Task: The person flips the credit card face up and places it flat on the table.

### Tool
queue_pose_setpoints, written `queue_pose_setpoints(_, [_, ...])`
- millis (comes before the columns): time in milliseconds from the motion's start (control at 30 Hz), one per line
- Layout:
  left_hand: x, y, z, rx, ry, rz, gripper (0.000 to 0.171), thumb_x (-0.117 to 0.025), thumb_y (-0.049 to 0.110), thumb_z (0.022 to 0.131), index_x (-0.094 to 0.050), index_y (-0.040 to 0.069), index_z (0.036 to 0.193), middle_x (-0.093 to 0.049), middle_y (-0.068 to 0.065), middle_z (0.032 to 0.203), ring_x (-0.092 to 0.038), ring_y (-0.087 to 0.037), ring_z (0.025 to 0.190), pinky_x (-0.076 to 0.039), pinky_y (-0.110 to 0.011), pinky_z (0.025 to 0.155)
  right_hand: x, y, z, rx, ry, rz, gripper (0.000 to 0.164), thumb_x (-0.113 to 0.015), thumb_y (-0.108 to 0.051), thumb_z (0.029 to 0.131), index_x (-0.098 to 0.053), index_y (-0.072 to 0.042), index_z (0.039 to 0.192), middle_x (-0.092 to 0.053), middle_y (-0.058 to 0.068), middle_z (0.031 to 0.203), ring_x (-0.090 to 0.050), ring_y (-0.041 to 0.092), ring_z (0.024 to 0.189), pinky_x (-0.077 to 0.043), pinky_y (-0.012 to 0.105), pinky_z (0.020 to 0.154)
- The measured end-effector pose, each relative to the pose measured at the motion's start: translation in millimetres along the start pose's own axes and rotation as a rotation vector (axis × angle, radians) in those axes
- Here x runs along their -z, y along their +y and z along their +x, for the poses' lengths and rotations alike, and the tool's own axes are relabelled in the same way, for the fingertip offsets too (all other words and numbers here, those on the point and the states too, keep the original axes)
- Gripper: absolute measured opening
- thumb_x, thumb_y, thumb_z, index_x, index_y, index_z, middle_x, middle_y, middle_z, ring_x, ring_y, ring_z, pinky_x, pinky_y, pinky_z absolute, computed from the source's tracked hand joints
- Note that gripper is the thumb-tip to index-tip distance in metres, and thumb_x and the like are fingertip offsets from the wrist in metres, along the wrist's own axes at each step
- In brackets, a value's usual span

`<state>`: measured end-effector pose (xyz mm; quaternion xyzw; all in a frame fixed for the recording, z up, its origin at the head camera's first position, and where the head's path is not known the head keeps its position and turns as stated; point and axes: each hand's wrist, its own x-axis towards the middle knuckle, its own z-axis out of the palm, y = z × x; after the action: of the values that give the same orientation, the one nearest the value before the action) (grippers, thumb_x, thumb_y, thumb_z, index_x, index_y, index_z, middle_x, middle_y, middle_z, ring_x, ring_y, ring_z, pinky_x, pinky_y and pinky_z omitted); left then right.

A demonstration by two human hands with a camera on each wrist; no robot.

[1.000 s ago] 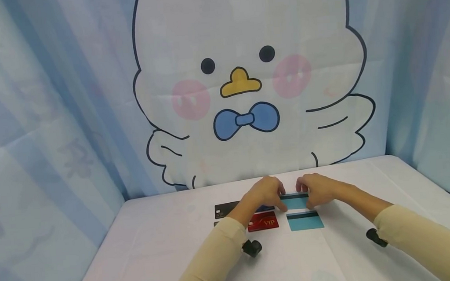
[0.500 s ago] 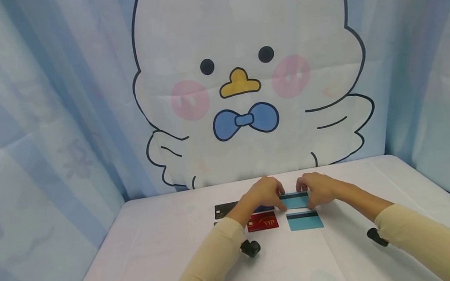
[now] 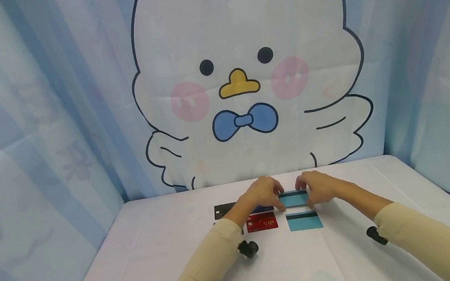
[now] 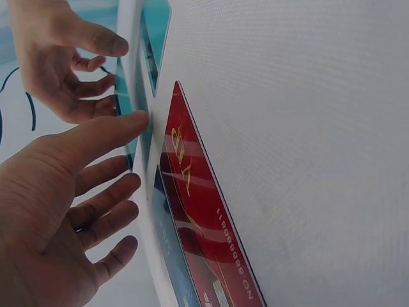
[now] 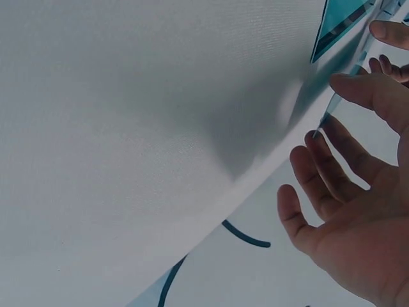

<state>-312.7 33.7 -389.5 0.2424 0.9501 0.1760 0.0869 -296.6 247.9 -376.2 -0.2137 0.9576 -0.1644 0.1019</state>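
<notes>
A teal card (image 3: 293, 200) with a dark stripe is held between both hands, just off the white table. My left hand (image 3: 263, 192) pinches its left end between thumb and fingers. At the opposite end, my right hand (image 3: 319, 187) grips the card the same way. In the right wrist view the card (image 5: 329, 110) appears nearly edge-on, apart from the cloth. A second teal card (image 3: 305, 223) lies flat nearer the person. Left of it is a red VIP card (image 3: 262, 222). Behind that, a blue card (image 3: 263, 209) is partly covered by the left hand.
A black VIP card (image 3: 222, 211) lies at the left of the back row. The left forearm hides most of another card in the front row. A white cloth covers the table (image 3: 162, 251). Behind it hangs a curtain (image 3: 250, 156) printed with a cartoon bird.
The teal card between the hands has risen slightly off the table, with both hands moving up a little. The other cards stay where they were.
</notes>
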Motion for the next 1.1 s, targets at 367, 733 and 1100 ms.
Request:
queue_pose_setpoints(367, [0.7,-8.7,0.9,0.005,0.019,-0.05,0.048,-0.091,0.037,0.081,-0.077,0.019,0.123,-0.073,0.006,0.104,-0.061,-0.008,0.092,-0.056,-0.022,0.082,-1,-3,4,0.028,0.016,-0.003,0.046,-0.086,-0.012,0.079,-0.067,-0.006,0.12,-0.065,0.006,0.108,-0.057,0.023,0.097,-0.056,0.05,0.093])
queue_pose_setpoints(733, [3.3,-13.2,-0.1,0.001,0.047,-0.023,0.047,-0.09,0.038,0.081,-0.078,0.02,0.122,-0.071,0.007,0.103,-0.059,-0.007,0.09,-0.056,-0.021,0.08,-7,-7,11,0.041,0.058,-0.033,0.047,-0.088,-0.018,0.079,-0.068,-0.006,0.12,-0.066,0.006,0.108,-0.058,0.024,0.099,-0.056,0.051,0.095])
queue_pose_setpoints(1100, [5.6,-13.6,-1.2,0.001,0.059,-0.084,0.047,-0.091,0.035,0.081,-0.077,0.017,0.122,-0.072,0.004,0.108,-0.059,-0.007,0.091,-0.056,-0.019,0.076,-11,-17,19,0.064,0.078,-0.022,0.048,-0.089,-0.021,0.078,-0.07,-0.009,0.12,-0.067,0.003,0.107,-0.059,0.021,0.098,-0.057,0.05,0.093])
